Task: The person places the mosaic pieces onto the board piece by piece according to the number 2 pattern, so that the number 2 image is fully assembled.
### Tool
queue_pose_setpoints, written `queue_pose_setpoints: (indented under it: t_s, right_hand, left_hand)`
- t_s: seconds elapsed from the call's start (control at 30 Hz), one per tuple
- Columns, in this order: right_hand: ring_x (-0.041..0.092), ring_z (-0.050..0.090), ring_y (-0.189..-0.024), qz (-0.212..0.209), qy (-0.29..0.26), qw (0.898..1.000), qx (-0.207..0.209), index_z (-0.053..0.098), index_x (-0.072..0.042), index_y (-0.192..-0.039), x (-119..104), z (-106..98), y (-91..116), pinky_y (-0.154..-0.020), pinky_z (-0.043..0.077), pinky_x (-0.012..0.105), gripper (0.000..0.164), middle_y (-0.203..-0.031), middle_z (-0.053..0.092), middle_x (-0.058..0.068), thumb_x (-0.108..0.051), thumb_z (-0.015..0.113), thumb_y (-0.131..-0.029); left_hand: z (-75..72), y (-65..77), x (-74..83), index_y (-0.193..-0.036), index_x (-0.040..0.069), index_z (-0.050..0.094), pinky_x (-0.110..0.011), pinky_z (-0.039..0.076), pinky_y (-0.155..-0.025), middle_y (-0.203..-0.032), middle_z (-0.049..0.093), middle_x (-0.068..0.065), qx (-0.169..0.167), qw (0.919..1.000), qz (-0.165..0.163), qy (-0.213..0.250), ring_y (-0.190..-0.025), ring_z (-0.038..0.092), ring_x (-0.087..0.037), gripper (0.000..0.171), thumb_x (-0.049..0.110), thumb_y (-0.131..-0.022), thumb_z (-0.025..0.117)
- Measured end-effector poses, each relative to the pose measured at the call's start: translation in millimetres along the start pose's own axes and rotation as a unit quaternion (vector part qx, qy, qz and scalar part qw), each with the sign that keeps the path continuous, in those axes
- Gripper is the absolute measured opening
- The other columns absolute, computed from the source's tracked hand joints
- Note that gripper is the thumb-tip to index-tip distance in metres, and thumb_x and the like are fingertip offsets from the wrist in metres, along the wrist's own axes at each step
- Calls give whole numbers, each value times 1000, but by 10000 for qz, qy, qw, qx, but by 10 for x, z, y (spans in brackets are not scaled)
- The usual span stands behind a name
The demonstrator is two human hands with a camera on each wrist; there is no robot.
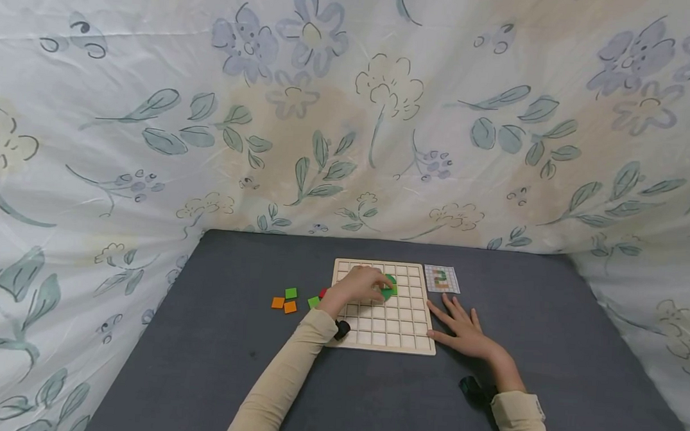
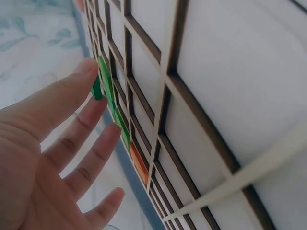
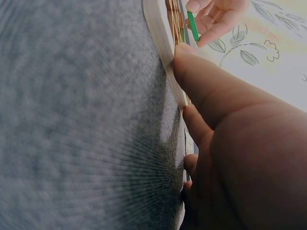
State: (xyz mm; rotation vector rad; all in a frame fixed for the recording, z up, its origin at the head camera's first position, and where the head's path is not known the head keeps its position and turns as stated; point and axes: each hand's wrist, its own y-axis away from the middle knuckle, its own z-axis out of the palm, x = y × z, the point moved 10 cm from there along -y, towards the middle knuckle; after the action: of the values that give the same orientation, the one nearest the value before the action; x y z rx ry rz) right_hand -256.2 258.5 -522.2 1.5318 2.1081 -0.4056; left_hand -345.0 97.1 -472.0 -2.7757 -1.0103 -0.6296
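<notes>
A shallow wooden board (image 1: 380,339), divided into square compartments, lies on the table (image 1: 223,364); green pieces (image 2: 122,128) and an orange piece (image 2: 139,163) sit in a few compartments toward its far side, and many other cells show bare white bottoms. The left hand (image 1: 358,285) reaches over the board, pinching a dark green tile (image 2: 96,88) between thumb and finger above the compartments, its other fingers loosely extended. The right hand (image 1: 464,327) is spread, with thumb and fingertips touching the board's right edge. Left of the board, a green square (image 1: 291,293) lies near two orange squares (image 1: 278,302), with another green square (image 1: 313,302) and a partly hidden red piece (image 1: 322,293) closer to the left wrist. A small card (image 1: 442,279) printed with a coloured grid lies just beside the board's far right corner. The tabletop is dark grey; pale fabric (image 1: 333,228) printed with flowers and leaves hangs behind it and at both sides.
</notes>
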Motion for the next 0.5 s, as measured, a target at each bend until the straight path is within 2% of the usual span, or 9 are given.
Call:
queue_pose_setpoints:
  t_s: [0.1,0.23,0.5]
  right_hand:
    - [48,-1,-138,2,0,10000,10,30,-14,-146,1,-2,0,-101,-10,70,69,-152,8,24,-42,58,-89]
    - [48,-1,-138,18,14,10000,19,30,-14,-146,2,-4,-2,-101,-10,69,69,-152,8,24,-42,57,-89]
    - [48,0,-138,82,21,10000,7,31,-14,-146,7,-7,-2,-102,-9,69,69,-152,9,24,-43,58,-89]
  left_hand:
    - [26,-22,23,-117,26,65,-40,38,-99,-105,65,8,-37,10000,17,-16,-95,59,-8,34,24,-84,69]
    - [49,-33,57,-118,23,66,-43,35,-102,-107,65,6,-75,9999,46,49,-96,60,-9,33,23,-84,69]
    - [80,-61,94,-117,23,66,-40,37,-96,-103,65,5,-105,9998,118,-119,-94,59,-11,34,27,-83,70]
